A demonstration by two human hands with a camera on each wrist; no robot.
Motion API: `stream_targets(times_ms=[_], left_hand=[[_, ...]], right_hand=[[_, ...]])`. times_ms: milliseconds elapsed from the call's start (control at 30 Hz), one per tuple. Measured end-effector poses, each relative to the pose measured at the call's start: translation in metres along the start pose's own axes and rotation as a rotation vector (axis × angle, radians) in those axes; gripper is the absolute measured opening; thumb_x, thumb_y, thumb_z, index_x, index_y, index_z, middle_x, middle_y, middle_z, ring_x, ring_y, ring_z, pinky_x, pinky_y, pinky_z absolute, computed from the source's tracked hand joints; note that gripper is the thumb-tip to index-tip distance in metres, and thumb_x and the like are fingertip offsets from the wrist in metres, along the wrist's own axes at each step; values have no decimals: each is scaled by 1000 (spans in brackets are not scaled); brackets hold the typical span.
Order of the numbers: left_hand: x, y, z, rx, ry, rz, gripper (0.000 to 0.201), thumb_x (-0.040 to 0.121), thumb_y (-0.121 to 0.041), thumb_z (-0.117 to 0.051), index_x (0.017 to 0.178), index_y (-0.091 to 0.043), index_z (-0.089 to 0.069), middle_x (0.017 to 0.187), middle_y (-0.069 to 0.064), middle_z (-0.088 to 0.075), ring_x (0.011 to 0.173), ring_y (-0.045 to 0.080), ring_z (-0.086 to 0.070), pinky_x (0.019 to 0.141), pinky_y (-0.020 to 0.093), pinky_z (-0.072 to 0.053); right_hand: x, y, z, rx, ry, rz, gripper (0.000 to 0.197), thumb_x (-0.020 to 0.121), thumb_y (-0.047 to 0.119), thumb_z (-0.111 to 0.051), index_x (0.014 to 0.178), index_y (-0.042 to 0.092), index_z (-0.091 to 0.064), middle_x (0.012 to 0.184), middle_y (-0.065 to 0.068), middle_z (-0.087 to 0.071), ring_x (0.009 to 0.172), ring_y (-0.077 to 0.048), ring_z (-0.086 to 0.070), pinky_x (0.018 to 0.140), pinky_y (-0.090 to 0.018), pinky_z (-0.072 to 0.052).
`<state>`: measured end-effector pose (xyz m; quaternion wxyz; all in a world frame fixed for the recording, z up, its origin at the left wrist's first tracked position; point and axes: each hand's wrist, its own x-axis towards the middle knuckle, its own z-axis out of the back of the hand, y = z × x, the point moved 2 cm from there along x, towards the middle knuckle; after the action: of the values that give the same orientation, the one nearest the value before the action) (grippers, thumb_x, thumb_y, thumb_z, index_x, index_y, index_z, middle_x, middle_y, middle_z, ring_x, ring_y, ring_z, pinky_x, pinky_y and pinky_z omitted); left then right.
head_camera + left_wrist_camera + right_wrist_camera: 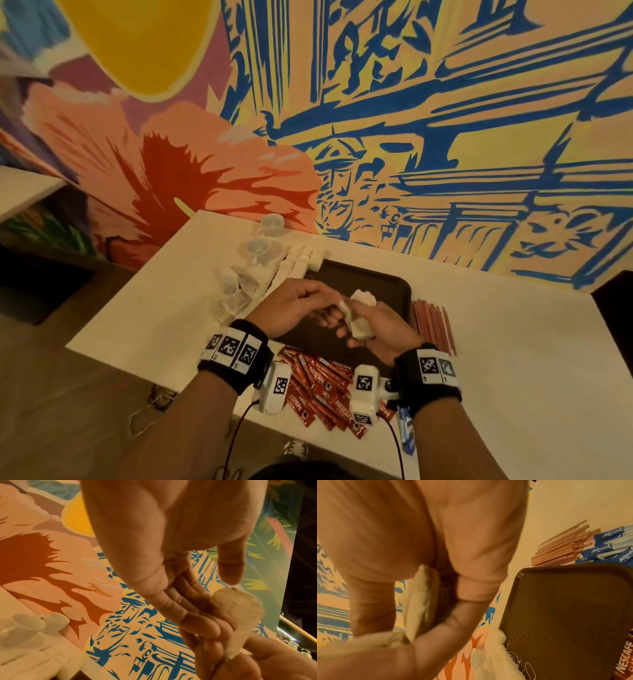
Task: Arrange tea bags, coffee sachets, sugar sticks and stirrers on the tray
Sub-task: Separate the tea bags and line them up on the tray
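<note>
Legibly: "NESCAFE" coffee sachets (322, 387), "equal" sticks (607, 545).

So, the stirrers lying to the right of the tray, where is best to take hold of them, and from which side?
Probably at the middle of the stirrers, from above, fingers pinching across the bundle. They lie flat and parallel on the table, close beside the tray, so a mid-length pinch should keep them level. The right hand is nearer, but it holds tea bags.

— Where can I pass?
— I see the tray (394, 284) floor bare at its far right. Stirrers (432, 323) crowd its right edge, coffee sachets (318, 383) the near edge, cups (260, 248) far left.
</note>
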<state>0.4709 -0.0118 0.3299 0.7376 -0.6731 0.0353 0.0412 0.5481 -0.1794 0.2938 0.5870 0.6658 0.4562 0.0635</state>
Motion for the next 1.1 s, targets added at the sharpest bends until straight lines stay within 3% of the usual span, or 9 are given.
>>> stream_targets(times_ms=[67, 200, 267, 400, 500, 667, 833, 967, 1100], left_hand=[[-3, -3, 1, 21, -19, 9, 32, 96, -33, -66, 102, -3, -74, 95, 21, -72, 85, 30, -67, 80, 40, -57], [-5, -3, 4, 70, -66, 37, 18, 91, -10, -70, 106, -1, -71, 95, 16, -73, 81, 19, -68, 75, 30, -59], [-5, -2, 6, 60, -104, 44, 24, 90, -2, -70, 114, -5, -68, 83, 9, -71, 73, 17, -68, 71, 27, -57], [-3, -1, 11, 45, -213, 32, 31, 90, -2, -70, 119, -8, -66, 66, -8, -64, 70, 14, -66, 67, 24, -56], [0, -3, 16, 57, -262, 31, 24, 89, -5, -72, 112, -5, -70, 79, 2, -69, 69, 13, -64, 65, 20, -55], [6, -3, 21, 148, -223, 14, 15, 88, -8, -74, 103, -8, -74, 89, 8, -73, 73, 16, -65, 68, 23, -55], [14, 0, 31, 203, -230, -8, 15, 90, -15, -74, 103, -8, -75, 85, 7, -73, 74, 16, -67, 69, 24, -57], [24, 2, 39, 209, -224, -22, 14, 90, -18, -73, 102, -11, -75, 92, 8, -75, 82, 21, -70, 71, 23, -56], [37, 4, 50, 207, -218, -29, 12, 91, -19, -73, 101, -13, -75, 92, 6, -75, 86, 27, -70, 72, 25, -57]], right_hand=[[-3, -1, 3, 32, 21, 27, 30, 96, 27, -66, 116, 6, -73, 107, -18, -73, 79, -16, -66, 61, -24, -53], [-7, 4, 7, 97, 33, 91, 32, 87, 14, -72, 117, 4, -71, 109, -14, -74, 91, -20, -71, 66, -26, -59], [-8, 7, 8, 126, 40, 105, 31, 83, 10, -74, 113, 4, -70, 109, -13, -74, 99, -23, -73, 67, -28, -61], [-4, 7, 9, 124, 50, 131, 28, 86, 2, -72, 114, 2, -68, 117, -17, -72, 109, -28, -71, 74, -33, -62], [0, 8, 4, 37, 76, 142, 29, 88, 0, -72, 117, 2, -67, 119, -21, -71, 112, -31, -70, 79, -36, -61], [11, 14, -9, -135, 98, 146, 32, 84, 13, -79, 114, 6, -71, 110, -19, -74, 97, -25, -72, 75, -36, -62], [28, 14, -5, -302, -35, 255, 26, 82, 13, -83, 102, 1, -72, 94, -17, -75, 81, -21, -71, 65, -33, -61], [38, 18, -3, -472, -151, 350, 20, 82, 24, -84, 91, 10, -74, 63, 2, -64, 52, -9, -53, 51, -25, -43], [50, 26, -3, -512, -198, 406, 15, 77, 26, -88, 82, 17, -76, 60, 10, -63, 54, -1, -51, 54, -20, -40]])
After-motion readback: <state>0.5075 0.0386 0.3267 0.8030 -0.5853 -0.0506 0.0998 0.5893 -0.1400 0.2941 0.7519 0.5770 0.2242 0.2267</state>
